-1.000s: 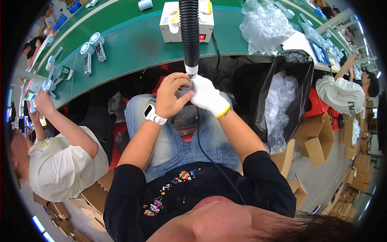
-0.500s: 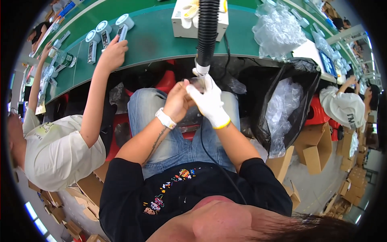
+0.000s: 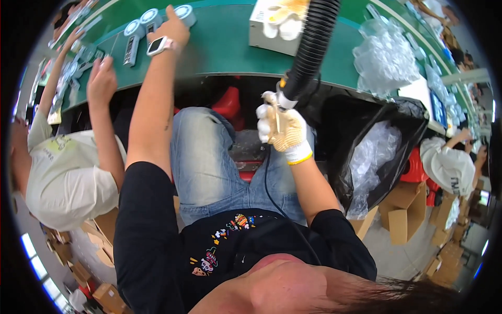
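A co-worker in a pale T-shirt (image 3: 73,178) sits at far left, one bent arm raised beside the green tabletop (image 3: 225,57). Three devices with round pale-blue heads (image 3: 130,51) stand in a row on that tabletop, near its left part. Over them reaches the seated person's left hand (image 3: 172,34), partly open, index finger stretched forward, with no object visible in its grasp; whether it touches the devices cannot be told. A white-strapped watch (image 3: 156,47) circles the wrist. At center, faded jeans (image 3: 204,162) cover the person's lap, and a pale metal box (image 3: 269,39) sits on the tabletop, work gloves (image 3: 285,21) draped on top. Below, the gloved right hand (image 3: 285,131) is turned up with fingers curled, just beside the white collar (image 3: 285,100) of a black corrugated hose (image 3: 316,39); whether it grips anything is unclear. Farther right, a black bag (image 3: 413,118) holds clear plastic (image 3: 374,152), a heap of clear bags (image 3: 384,60) lies on the tabletop, and an open carton (image 3: 405,212) stands behind.
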Available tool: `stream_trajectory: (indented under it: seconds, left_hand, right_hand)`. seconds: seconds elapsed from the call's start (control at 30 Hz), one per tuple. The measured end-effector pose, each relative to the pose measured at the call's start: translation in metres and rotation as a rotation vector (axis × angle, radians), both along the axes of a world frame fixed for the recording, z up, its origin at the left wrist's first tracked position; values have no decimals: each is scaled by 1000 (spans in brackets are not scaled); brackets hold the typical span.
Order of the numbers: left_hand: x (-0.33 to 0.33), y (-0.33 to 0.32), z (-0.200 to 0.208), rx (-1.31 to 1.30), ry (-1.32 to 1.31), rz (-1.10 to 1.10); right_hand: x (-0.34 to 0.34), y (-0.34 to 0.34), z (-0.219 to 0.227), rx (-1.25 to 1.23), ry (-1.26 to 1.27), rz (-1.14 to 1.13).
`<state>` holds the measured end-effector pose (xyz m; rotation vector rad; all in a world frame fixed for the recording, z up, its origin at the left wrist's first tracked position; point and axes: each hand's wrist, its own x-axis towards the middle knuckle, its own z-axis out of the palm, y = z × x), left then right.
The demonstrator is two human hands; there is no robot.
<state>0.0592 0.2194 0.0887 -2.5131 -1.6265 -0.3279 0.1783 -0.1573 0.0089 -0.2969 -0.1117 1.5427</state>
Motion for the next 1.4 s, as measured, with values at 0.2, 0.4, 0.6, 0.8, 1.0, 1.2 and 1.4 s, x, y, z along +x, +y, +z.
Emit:
stream_trajectory:
  seconds: [0.2,0.4,0.6,0.8,1.0,1.2,1.4]
  left_hand:
    - [-15,-111,11,-30,-1002,-430]
    - [-8,-238,-30,-1052,-1750,-538]
    - [-17,-250,-48,-1186,-1760,-530]
    - [-17,-260,-91,-1127,-1437,-672]
    - [-13,-259,-82,-1388,-1682,-353]
    - [-23,-240,-87,-1361,-1618,-350]
    - [-54,-214,-47,-1328,-981,-531]
  right_hand:
    - [-8,-6,0,27,-163,-169]
    - [-18,-25,-12,-251,-783,-246]
    - [-29,-41,-14,-314,-795,-257]
    - [-37,-21,-3,-293,-818,-391]
    - [-39,-3,11,-391,-74,-389]
    - [-22,-24,-24,-120,-226,16]
    - [-11,-35,10,54,-2052,-729]
